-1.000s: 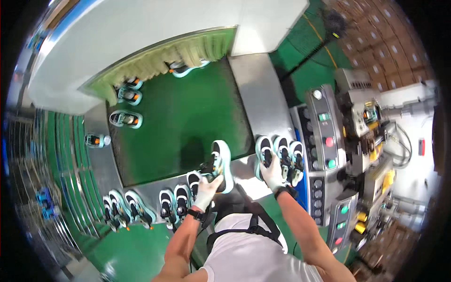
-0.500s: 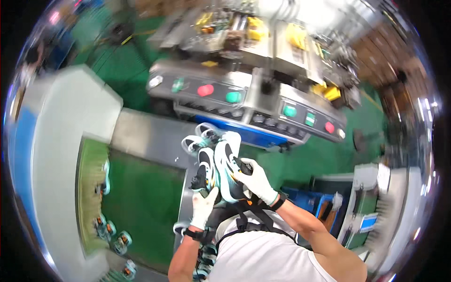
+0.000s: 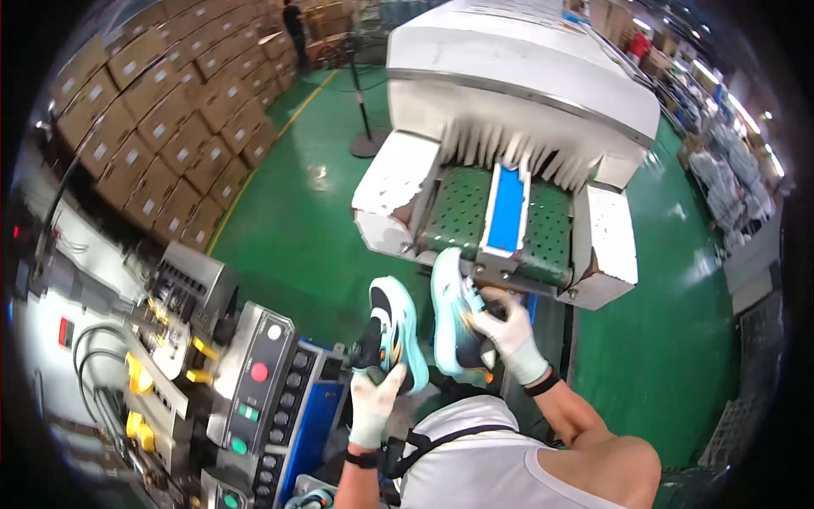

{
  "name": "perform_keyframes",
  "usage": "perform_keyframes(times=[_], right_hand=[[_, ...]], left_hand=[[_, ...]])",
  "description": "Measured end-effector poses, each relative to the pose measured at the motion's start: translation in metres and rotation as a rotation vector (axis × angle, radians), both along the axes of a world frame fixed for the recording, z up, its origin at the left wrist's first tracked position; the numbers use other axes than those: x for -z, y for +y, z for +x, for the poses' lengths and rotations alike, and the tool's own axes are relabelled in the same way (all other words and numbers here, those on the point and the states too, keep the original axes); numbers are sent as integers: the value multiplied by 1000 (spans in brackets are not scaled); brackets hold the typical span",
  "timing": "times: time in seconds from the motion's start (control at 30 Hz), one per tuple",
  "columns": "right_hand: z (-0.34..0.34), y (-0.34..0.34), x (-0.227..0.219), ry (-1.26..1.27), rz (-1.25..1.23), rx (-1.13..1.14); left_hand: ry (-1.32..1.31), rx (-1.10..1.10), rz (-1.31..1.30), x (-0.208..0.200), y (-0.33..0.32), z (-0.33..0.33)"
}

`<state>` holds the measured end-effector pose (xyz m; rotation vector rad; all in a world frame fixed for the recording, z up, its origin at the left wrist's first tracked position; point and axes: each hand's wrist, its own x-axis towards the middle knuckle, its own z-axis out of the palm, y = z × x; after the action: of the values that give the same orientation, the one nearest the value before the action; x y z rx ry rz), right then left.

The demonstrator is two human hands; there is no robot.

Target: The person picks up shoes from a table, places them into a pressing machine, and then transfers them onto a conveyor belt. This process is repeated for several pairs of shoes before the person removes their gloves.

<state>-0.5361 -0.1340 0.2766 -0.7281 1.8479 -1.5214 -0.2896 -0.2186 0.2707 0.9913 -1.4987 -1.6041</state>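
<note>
Each of my hands wears a white glove and grips one sneaker. My left hand (image 3: 373,409) is closed around the heel end of a white, black and mint sneaker (image 3: 395,327), its toe pointing away from me. In my right hand (image 3: 512,339) is the other sneaker (image 3: 449,310), tilted so that its pale mint sole faces the left one. The fingers of that hand wrap about its dark collar. A small gap separates the two shoes. Just beyond the right sneaker is the front end of a conveyor machine (image 3: 509,93).
Two perforated green belts (image 3: 458,208) run beneath a white fringe curtain (image 3: 509,148), with a blue strip (image 3: 506,208) between them. At lower left stands a button panel (image 3: 254,373). Stacked cartons (image 3: 170,127) line the back left, near a floor stand (image 3: 366,140) and a person (image 3: 294,34).
My view has swung right, from the button-panel machine to the conveyor machine. Both sneakers have come along in my hands, and they are now farther apart.
</note>
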Motion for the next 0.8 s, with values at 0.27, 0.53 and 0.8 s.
perform_keyframes(times=[0.27, 0.53, 0.8], right_hand=[[-193, -63, -10, 647, 132, 493], [-301, -134, 28, 444, 236, 509], [-58, -165, 36, 465, -294, -152]], left_hand=[[-118, 146, -470, 8, -160, -258], [-248, 35, -613, 59, -245, -379], [-107, 168, -124, 104, -109, -51]])
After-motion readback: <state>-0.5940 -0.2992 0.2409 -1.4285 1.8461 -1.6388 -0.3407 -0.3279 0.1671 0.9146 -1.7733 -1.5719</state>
